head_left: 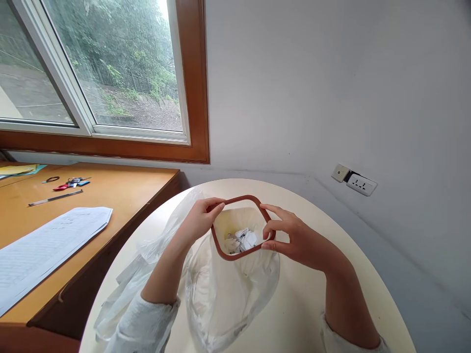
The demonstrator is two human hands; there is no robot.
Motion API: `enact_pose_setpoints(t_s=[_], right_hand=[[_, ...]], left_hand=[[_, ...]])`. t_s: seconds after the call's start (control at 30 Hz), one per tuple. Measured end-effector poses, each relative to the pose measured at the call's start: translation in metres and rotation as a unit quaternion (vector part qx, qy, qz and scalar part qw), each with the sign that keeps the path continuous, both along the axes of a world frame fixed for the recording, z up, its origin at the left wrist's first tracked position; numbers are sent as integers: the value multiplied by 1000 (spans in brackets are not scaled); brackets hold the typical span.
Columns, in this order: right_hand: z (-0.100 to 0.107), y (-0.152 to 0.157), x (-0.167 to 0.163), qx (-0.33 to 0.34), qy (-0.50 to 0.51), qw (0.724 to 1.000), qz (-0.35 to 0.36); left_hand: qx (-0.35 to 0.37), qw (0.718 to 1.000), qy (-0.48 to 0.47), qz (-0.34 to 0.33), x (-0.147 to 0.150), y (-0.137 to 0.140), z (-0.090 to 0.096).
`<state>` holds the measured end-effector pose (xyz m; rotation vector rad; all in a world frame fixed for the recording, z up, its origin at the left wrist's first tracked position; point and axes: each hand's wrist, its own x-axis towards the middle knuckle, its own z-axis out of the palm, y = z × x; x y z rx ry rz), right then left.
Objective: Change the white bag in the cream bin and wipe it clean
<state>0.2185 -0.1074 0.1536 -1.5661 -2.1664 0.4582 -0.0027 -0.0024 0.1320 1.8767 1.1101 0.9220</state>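
Note:
A small cream trash bin (pixel 243 215) stands on the round table, with crumpled white paper scraps (pixel 246 239) lying inside it. Around its mouth runs a brown rim ring (pixel 241 255). My left hand (pixel 198 218) pinches this ring at its left corner between thumb and fingers. On the opposite side, my right hand (pixel 296 233) grips the ring with bent fingers, thumb at the near right corner. A translucent plastic bag (pixel 206 314) hangs loosely about the bin and spreads on the tabletop toward me.
More thin plastic (pixel 128 289) lies left of the bin, partly under my left forearm. The round cream table (pixel 312 304) stands by a wooden desk (pixel 121 181) bearing papers (pixel 55 250), a pen (pixel 55 197) and keys (pixel 73 183). A wall socket (pixel 361 184) is at right.

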Motion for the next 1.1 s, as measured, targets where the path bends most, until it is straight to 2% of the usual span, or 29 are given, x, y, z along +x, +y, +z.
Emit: enact_pose_setpoints(t_s=[0.3,0.4,0.6,0.73,1.1], right_hand=[[3,-2,-5,-24,3,1000,9],[4,-5,-8,-40,0,999,6],[4,-7,-14,-64,12,998,21],[3,-5,-15,-69,21,997,29],[3,0,-7,-76,52,996,22]], left_hand=[[-22,1000,-6,3,1,9,-13],[-15,1000,6,8,0,7,-11],[33,992,116,37,-3,-4,-1],[50,986,152,33,-5,-8,3],[64,983,170,5,-4,-13,3]])
